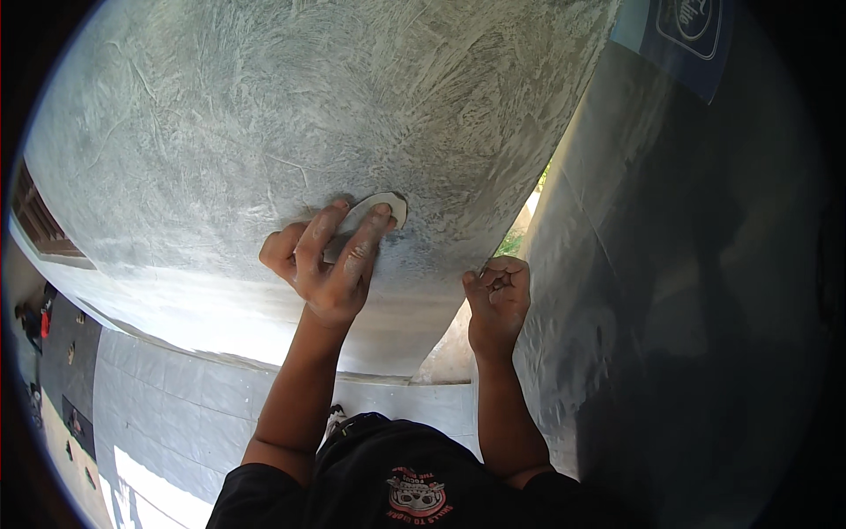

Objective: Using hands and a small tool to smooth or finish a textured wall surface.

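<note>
My left hand (328,264) presses a small, pale, rounded sanding pad (383,208) flat against a grey plastered wall (264,115). Its index and middle fingers lie over the pad, dusted with white powder. My right hand (498,295) is a loose fist with nothing visible in it. It rests against the wall's edge, to the right of and a little below the left hand. Both forearms come up from the lower edge.
The wall shows streaky white filler marks. A darker grey wall (670,291) stands to the right, with a narrow gap (520,231) between the two showing greenery. A blue-and-white sign (687,26) hangs at top right. Pale floor (167,414) lies below.
</note>
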`<state>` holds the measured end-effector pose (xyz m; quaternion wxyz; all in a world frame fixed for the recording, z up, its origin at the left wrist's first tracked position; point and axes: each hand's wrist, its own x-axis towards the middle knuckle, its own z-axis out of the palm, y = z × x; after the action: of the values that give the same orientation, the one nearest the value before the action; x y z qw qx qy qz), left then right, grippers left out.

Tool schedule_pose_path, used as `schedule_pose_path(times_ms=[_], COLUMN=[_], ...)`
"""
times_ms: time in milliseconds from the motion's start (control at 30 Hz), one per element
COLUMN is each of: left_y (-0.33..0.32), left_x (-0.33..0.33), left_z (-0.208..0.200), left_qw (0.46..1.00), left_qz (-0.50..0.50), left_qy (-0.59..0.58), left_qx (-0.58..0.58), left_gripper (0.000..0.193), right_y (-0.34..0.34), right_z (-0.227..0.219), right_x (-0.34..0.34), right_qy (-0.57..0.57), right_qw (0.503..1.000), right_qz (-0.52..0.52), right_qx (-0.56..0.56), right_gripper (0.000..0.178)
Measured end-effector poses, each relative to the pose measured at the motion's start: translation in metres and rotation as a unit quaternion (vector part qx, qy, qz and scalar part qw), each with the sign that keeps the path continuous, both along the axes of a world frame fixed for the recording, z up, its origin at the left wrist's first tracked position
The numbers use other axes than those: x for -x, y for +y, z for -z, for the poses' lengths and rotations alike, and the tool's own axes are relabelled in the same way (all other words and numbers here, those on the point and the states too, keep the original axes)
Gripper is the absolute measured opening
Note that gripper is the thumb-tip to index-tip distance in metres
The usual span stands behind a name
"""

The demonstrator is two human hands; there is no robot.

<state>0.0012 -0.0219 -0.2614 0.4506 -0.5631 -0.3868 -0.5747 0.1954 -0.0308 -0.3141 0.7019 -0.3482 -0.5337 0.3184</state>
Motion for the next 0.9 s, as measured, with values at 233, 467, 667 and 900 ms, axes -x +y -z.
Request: schedule_pose_path(times_ms=[233,467,667,900], left_y=[-0.001,0.002,0.004,-0.01], left_x=[0.0,-0.002,0.0,-0.008], left_z=[0.049,0.093,0.003,0.093], left_qw=[0.981,0.976,0.977,0.97], left_qz=[-0.11,-0.079,-0.094,-0.081], left_qy=[0.081,0.039,-0.011,-0.007], left_qx=[0.136,0.201,0.191,0.23], left_gripper=[0.05,0.085,0.083,0.073], right_y=[-0.003,-0.013,-0.011,0.001], right_z=[0.001,-0.025,-0.059,-0.044], right_x=[0.002,0.003,0.016,0.026], right_qy=[-0.012,-0.245,-0.258,-0.28], right_qw=[0.999,0.929,0.915,0.899], right_qz=[0.04,0.219,0.206,0.207], right_qx=[-0.013,-0.173,-0.233,-0.265], right_gripper=[0.033,0.03,0.024,0.023])
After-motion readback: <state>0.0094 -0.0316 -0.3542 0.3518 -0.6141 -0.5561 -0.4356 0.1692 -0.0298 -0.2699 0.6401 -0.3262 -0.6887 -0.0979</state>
